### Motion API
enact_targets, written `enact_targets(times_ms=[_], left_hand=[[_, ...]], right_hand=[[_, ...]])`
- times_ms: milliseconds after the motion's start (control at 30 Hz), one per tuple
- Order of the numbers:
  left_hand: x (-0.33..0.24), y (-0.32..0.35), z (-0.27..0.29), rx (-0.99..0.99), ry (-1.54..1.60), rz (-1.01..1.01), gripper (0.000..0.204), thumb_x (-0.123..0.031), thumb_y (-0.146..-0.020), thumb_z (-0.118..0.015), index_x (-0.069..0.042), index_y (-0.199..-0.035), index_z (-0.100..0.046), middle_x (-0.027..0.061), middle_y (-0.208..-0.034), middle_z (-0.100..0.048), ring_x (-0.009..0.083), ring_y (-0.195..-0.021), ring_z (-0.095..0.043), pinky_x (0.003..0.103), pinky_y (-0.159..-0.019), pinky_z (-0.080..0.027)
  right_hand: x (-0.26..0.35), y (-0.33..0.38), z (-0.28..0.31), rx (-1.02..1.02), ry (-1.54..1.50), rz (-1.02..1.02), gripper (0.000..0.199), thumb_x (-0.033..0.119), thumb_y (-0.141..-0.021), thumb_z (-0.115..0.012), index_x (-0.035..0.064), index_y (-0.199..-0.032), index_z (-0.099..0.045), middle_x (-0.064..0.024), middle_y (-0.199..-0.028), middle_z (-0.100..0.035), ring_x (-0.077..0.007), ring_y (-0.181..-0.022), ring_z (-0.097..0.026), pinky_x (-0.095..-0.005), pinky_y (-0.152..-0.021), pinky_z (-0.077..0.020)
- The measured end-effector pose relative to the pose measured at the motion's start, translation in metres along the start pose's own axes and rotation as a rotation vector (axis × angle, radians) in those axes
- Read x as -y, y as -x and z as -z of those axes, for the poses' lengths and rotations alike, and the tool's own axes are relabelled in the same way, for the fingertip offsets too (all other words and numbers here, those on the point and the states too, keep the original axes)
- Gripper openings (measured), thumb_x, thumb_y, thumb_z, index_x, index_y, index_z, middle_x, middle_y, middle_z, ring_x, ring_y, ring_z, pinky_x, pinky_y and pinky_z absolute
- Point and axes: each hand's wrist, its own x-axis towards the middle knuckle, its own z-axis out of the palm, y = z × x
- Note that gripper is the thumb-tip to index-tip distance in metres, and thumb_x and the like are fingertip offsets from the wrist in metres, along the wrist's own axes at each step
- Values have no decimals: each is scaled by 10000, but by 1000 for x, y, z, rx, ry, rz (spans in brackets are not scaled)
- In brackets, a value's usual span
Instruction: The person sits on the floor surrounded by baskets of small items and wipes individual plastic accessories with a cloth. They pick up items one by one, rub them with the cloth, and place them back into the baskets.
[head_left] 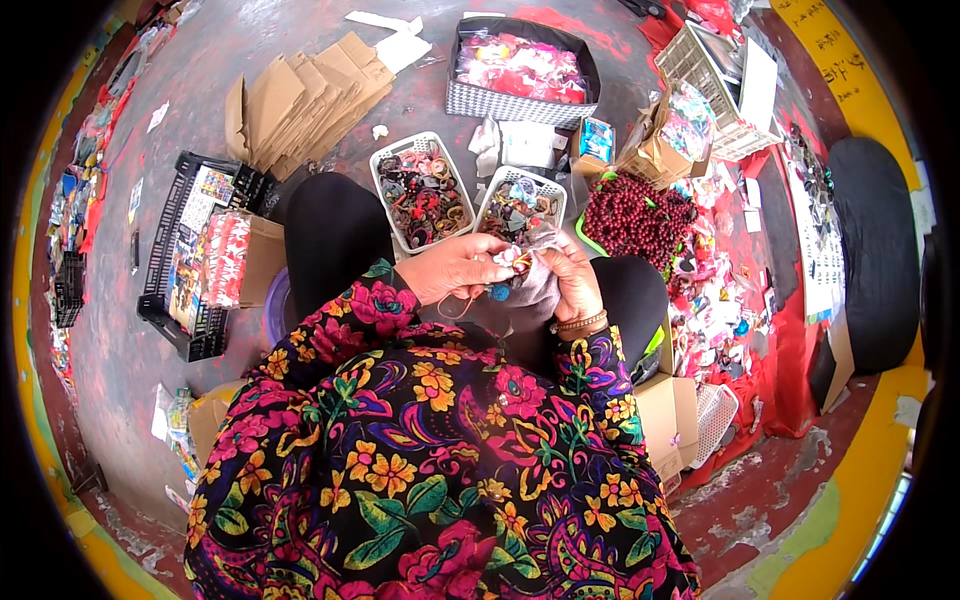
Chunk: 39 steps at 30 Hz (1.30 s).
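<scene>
Two hands meet above the lap of a seated person in a flowered, many-coloured garment; entries run from large to small.

Grey floor [120,340], paint-stained, bearing all the goods listed.

Black cushion-like mass [878,250], far right, on the red and yellow painted strip.

Black crate [165,300], left, filled with printed packets; a cardboard box of red-patterned packs sits just beside it.

Flattened cardboard pieces [300,100], heaped at upper left.

Dark fabric bin [470,98], top centre, with checked sides, holding pink and red packets.

White wire-sided basket [700,55], upper right, tilted, with a white board resting on it.

Heap of dark red beads [635,215], right of centre, lying on a green tray.

White basket, left one [385,165], before the knees, filled with dark hair bands and rings.

White basket, right one [545,182], touching the first, with mixed small ornaments.

Grey cloth [540,290], bunched on the lap under the hands.

Left hand [455,268]: fingers curled and pressed together, tips pinching a small pink-and-white ornament [510,255].

Right hand [570,275]: beaded bracelet at the wrist, fingers bent over the cloth, tips closed on the same ornament from the other side.

Small blue bead [498,292], hanging just beneath the ornament, between both hands, in front of the two white baskets.
</scene>
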Motion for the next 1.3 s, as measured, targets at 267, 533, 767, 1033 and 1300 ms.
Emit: enact_targets(times_ms=[267, 533, 767, 1033, 1300], left_hand=[[0, -2, -1, -165, 124, 37, 195, -198, -884, -514, -40, -992, -553, 15, -803, -556, 11, -564, -422, 147, -430, -247], [-3, 2, 28, -168, 867, -257, 305, -212, -808, -464, 29, -982, -531, 169, -857, -579, 205, -658, -530, 228, -469, -383], [4, -6, 21, -316, 802, -332, 181, -176, -825, -564, -42, -947, -574, 64, -858, -591, 193, -735, -535, 259, -571, -398], [7, -19, -5, -197, 739, -397, 176, -47, -855, -516, -35, -1029, -541, 58, -973, -588, 167, -900, -567, 311, -810, -446], [24, -24, -8, -209, 724, -300, 245, -29, -858, -493, -26, -1102, -493, 97, -1035, -568, 202, -956, -560, 329, -844, -451]], right_hand=[[10, 0, 5, 31, -52, 128, 277, 136, -853, -518, 24, -1102, -474, -144, -953, -593, -238, -825, -603, -351, -745, -500], [12, 3, -5, 72, -98, 194, 371, 260, -866, -514, 11, -1131, -440, -165, -1085, -537, -278, -963, -554, -404, -835, -465], [-2, 0, 3, 73, -1, 167, 483, 287, -902, -459, -10, -1267, -352, -131, -1192, -487, -254, -1063, -503, -380, -921, -398], [-6, 3, -31, 108, 923, 621, 277, 12, -780, -602, -22, -1038, -507, -103, -1052, -487, -219, -993, -483, -272, -866, -376], [-11, 12, -40, -63, 1303, 740, 236, 35, -736, -612, 17, -942, -501, -156, -846, -548, -342, -757, -554, -362, -651, -456]])
